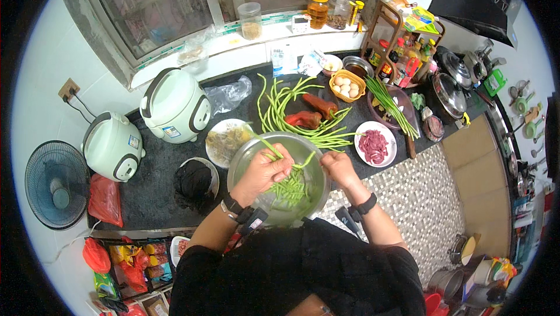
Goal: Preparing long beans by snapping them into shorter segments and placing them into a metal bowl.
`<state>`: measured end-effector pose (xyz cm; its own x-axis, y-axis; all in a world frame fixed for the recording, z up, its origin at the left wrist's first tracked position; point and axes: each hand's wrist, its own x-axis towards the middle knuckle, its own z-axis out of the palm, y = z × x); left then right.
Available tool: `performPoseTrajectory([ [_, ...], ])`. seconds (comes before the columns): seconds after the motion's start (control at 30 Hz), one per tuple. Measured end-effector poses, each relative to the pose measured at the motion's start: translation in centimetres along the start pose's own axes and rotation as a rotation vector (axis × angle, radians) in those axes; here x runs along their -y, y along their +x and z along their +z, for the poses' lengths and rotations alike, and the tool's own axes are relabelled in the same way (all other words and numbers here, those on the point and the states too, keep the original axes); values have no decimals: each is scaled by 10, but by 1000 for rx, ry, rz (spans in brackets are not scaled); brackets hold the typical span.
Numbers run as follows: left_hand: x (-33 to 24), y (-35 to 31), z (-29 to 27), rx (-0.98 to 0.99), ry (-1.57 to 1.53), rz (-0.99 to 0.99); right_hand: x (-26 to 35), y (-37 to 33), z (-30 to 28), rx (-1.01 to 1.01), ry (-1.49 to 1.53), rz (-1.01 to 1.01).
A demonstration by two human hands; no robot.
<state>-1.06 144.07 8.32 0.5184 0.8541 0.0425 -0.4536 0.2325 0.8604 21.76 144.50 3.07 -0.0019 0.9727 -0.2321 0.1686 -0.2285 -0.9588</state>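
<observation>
A dark countertop (151,193) fills the middle of the frame, running from the lower left up to the right. At its upper left stand two pale green rice cookers (175,105), one larger and one smaller. Just below centre sits a wide metal bowl (245,161), and both hands work over it. The left hand (263,171) is closed around a bunch of long green beans (291,161), its fingers curled tight on them; the right hand (337,167) pinches the other end of a bean between thumb and fingertips, above the bowl's right rim. Short bean pieces (290,190) already lie in a modest heap in the bowl's bottom. Above the bowl, toward the top centre, a large loose pile of whole beans (280,106) is spread on the counter, so, judging by the two heaps, more is left than is done. Right of the bowl is a small plate of sliced red meat (374,144), and above it a yellow basket of eggs (347,85).
</observation>
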Motion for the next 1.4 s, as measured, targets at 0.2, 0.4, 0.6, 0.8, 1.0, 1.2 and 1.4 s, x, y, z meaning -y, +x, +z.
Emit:
performPoseTrajectory([
  [0.2, -4, 0, -9, 11, -116, -111, 20, -7, -14, 285, 429, 201],
  [0.4, 18, 3, -6, 70, -96, -250, 51, -20, -4, 777, 502, 265],
  [0.6, 3, 1, -1, -68, -22, -159, 53, -31, 0, 710, 370, 263],
  [0.8, -12, -3, -6, -145, 6, 0, 28, -15, -3, 457, 242, 186],
  [1.0, -24, -7, 2, -53, -155, 57, 23, -6, -14, 299, 433, 267],
  [1.2, -1, 1, 3, 18, -126, -106, 49, -19, -4, 656, 611, 258],
  [1.4, 0, 0, 5, 19, 2, -106, 52, -31, -5, 715, 534, 296],
])
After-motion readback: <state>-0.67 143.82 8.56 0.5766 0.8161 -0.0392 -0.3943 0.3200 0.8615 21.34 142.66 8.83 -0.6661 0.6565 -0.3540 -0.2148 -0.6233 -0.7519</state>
